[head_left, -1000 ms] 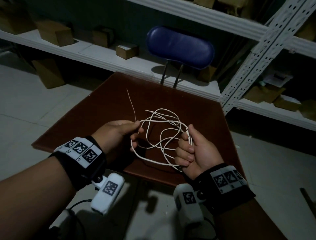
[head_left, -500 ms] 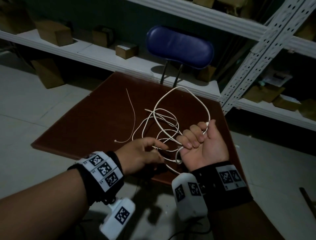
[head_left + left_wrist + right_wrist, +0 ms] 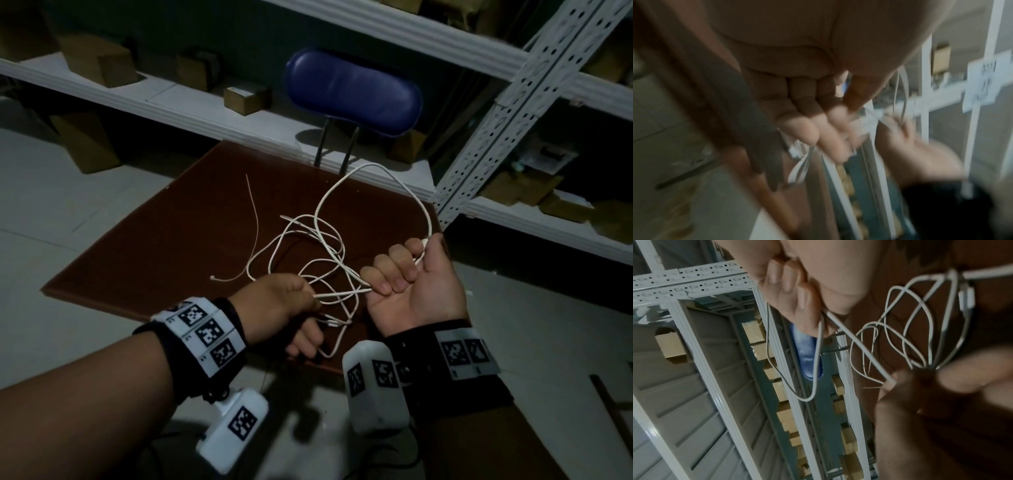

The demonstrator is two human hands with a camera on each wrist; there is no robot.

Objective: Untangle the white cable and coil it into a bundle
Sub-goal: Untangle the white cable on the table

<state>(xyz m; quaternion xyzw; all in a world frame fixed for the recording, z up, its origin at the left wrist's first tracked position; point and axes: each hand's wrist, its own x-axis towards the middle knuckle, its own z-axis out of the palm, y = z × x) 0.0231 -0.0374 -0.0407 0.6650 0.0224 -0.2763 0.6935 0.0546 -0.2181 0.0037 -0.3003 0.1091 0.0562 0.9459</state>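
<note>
The white cable (image 3: 322,212) lies in a loose tangle over the brown table (image 3: 171,246). My right hand (image 3: 394,274) is palm up with its fingers curled round the cable, and one big loop arches up and back from it. Just left of it, my left hand (image 3: 305,294) pinches a strand stretched toward the right hand. One free end (image 3: 214,278) rests on the table. In the right wrist view the right fingers (image 3: 797,296) grip the cable (image 3: 818,361), and a white plug (image 3: 966,300) hangs among the loops. The left wrist view is blurred, with the cable (image 3: 799,170) under my left fingers (image 3: 818,129).
A blue chair backrest (image 3: 352,92) stands behind the table's far edge. White metal shelving (image 3: 513,102) with cardboard boxes (image 3: 245,97) runs along the back and right. Both hands hover at the table's near edge, above pale floor (image 3: 68,192).
My right hand turned palm up and lifted a large loop. My left hand let go of its strand at the upper left, moved right and pinched a strand beside the right hand.
</note>
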